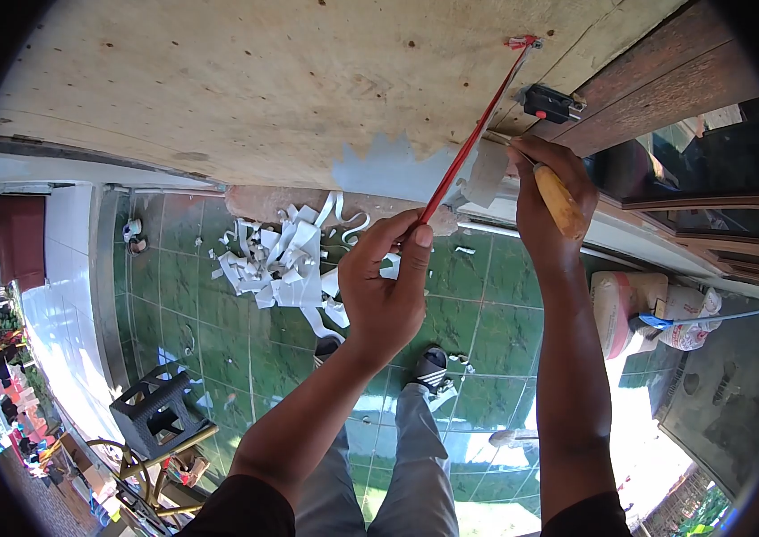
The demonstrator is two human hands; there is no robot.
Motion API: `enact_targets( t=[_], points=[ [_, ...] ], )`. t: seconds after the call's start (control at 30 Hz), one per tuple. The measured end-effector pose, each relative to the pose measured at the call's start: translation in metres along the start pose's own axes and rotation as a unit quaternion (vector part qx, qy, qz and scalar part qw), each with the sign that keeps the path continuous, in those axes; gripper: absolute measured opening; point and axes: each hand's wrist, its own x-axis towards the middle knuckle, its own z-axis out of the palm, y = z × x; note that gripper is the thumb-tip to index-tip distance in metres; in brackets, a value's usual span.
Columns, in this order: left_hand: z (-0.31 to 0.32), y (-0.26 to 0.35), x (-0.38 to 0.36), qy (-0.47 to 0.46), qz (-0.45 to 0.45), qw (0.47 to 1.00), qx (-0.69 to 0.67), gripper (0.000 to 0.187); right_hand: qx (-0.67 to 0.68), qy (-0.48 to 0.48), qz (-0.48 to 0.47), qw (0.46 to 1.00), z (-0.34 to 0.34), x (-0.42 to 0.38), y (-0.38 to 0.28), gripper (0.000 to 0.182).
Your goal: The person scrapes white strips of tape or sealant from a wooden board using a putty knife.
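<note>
My left hand (385, 282) is closed, thumb and forefinger pinching the lower end of a red cord (469, 148). The cord runs taut up to a point near the top right of a bare plywood panel (299, 85). My right hand (554, 201) is closed around a wooden-handled tool (558, 199). Its thin metal blade points up and left toward the panel's lower right edge; the exact kind of blade is not clear. A torn grey patch (388, 166) covers part of the panel's bottom edge. A black latch (551, 104) sits near the right edge.
White peeled strips (285, 259) lie heaped on the green tiled floor (245, 345). A black plastic stool (157, 413) stands at lower left. Sacks (634, 313) and a blue-handled brush (652, 320) are at right. My sandalled feet (430, 365) are below.
</note>
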Motion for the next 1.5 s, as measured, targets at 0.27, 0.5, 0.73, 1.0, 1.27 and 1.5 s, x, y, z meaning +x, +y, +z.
enact_targets(
  t=[0.27, 0.5, 0.73, 1.0, 1.27, 1.5],
  points=[
    [0.023, 0.014, -0.012, -0.012, -0.081, 0.995, -0.066, 0.026, -0.001, -0.034, -0.028, 0.999, -0.005, 0.008, 0.001, 0.022],
    [0.042, 0.009, -0.033, -0.007, -0.092, 0.990, -0.105, 0.025, -0.059, -0.063, -0.086, 0.993, -0.002, 0.017, -0.014, 0.022],
    [0.045, 0.029, -0.047, 0.054, -0.102, 0.987, -0.114, 0.020, 0.069, -0.059, 0.005, 0.996, -0.028, 0.003, 0.000, 0.029],
    [0.022, 0.062, -0.067, -0.018, -0.090, 0.990, -0.112, 0.026, 0.128, 0.015, 0.075, 0.989, 0.004, 0.002, 0.001, 0.021],
    [0.008, 0.064, -0.060, -0.076, -0.071, 0.993, -0.046, 0.028, 0.032, -0.066, 0.043, 0.996, 0.018, -0.006, 0.018, 0.029],
    [-0.002, 0.062, -0.051, -0.113, -0.087, 0.989, -0.037, 0.030, 0.053, -0.054, 0.025, 0.997, 0.012, -0.003, 0.003, 0.035]
  ],
)
